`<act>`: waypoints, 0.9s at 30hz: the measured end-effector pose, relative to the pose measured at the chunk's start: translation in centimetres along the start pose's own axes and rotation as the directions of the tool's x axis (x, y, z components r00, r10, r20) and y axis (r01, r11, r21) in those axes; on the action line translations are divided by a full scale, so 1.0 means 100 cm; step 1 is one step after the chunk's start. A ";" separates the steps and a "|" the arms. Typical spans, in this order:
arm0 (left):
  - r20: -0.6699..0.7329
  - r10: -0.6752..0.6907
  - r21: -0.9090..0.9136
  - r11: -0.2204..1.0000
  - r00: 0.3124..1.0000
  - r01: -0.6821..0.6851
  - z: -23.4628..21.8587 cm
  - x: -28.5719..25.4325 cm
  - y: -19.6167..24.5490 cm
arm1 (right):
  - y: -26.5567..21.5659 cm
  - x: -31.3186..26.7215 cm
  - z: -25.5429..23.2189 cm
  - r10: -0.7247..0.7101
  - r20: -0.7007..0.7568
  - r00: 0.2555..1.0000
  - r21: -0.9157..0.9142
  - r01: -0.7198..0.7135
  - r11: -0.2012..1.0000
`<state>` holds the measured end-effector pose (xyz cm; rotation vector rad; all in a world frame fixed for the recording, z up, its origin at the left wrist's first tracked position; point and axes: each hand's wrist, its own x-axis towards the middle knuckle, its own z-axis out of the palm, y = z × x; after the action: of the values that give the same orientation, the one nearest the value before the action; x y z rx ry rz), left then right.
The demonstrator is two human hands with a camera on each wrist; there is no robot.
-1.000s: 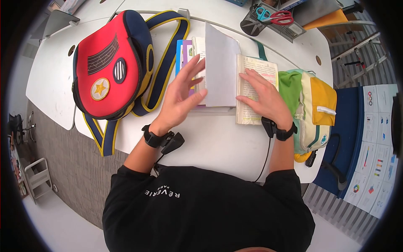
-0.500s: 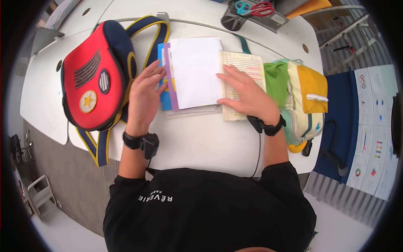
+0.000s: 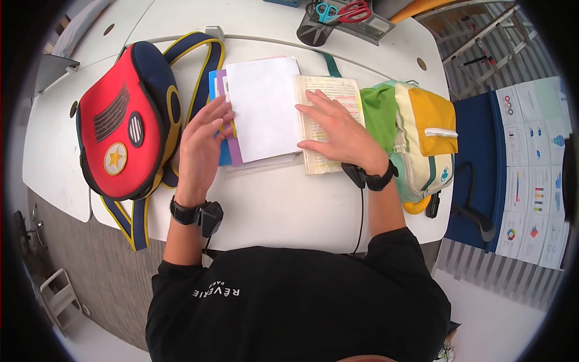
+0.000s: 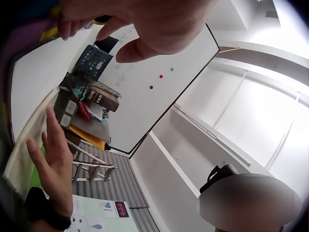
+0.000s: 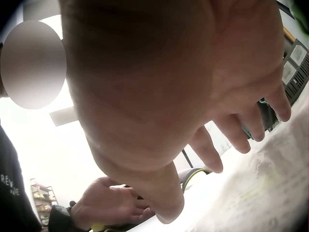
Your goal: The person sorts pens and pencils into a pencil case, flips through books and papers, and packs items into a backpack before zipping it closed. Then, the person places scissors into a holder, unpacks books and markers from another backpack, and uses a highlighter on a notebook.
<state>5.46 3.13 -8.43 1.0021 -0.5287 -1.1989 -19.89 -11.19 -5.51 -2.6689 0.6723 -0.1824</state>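
Observation:
An open book lies on the table, its left side a blank white page (image 3: 265,108) and its right side a printed page (image 3: 338,90) with pink and yellow highlighting. My right hand (image 3: 344,130) rests on the printed page with fingers spread, the fingertips along the inner margin. In the right wrist view the fingers (image 5: 231,133) are straight above the paper. At the blank page's left edge is my left hand (image 3: 200,142), fingers loosely bent and nothing gripped. A purple cover (image 3: 234,151) and a blue one (image 3: 225,158) stick out from under the page beside it.
A red and navy bag (image 3: 123,127) with a strap lies on the left. To the right, a green, cream and yellow backpack (image 3: 416,142) lies against the book's side. Behind stands a black mesh pen holder (image 3: 313,33) with scissors (image 3: 353,11).
The white page, raised one second ago, has come down flat on the left side. My left hand has moved left to its edge; my right hand stays on the printed page.

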 end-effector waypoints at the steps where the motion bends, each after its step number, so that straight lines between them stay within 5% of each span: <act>1: -0.006 0.002 0.003 1.000 1.000 -0.002 -0.001 0.000 -0.001 | -0.003 0.000 -0.001 0.004 -0.018 1.000 -0.001 -0.004 1.000; 4: 0.001 0.008 0.026 1.000 1.000 -0.008 0.002 0.000 -0.001 | -0.014 0.003 -0.003 -0.049 0.039 0.998 -0.006 0.049 0.999; 6: 0.148 0.103 0.056 0.992 0.984 -0.112 0.007 -0.002 0.000 | -0.023 0.005 0.003 -0.085 0.037 0.996 0.005 0.085 0.996; 11: 0.467 0.030 0.028 0.998 0.884 -0.048 0.022 -0.014 -0.007 | -0.039 0.010 0.017 -0.071 0.012 0.997 0.021 0.070 0.997; 16: 0.460 0.009 -0.022 1.000 0.888 0.001 0.021 -0.014 -0.003 | -0.037 0.011 0.012 0.000 -0.157 0.988 0.074 0.012 0.997; 22: 0.139 0.148 -0.007 0.989 0.979 -0.149 0.005 -0.004 0.007 | -0.028 0.010 0.008 0.089 -0.290 0.953 0.217 -0.025 0.976; 27: 0.087 0.018 0.017 1.000 0.996 -0.019 0.004 -0.004 0.007 | -0.028 0.007 -0.001 0.039 -0.293 0.955 0.158 0.008 0.987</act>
<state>5.35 3.36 -7.53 0.9616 -0.6173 -1.2273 -18.07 -9.28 -4.29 -2.5056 0.7338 -0.6148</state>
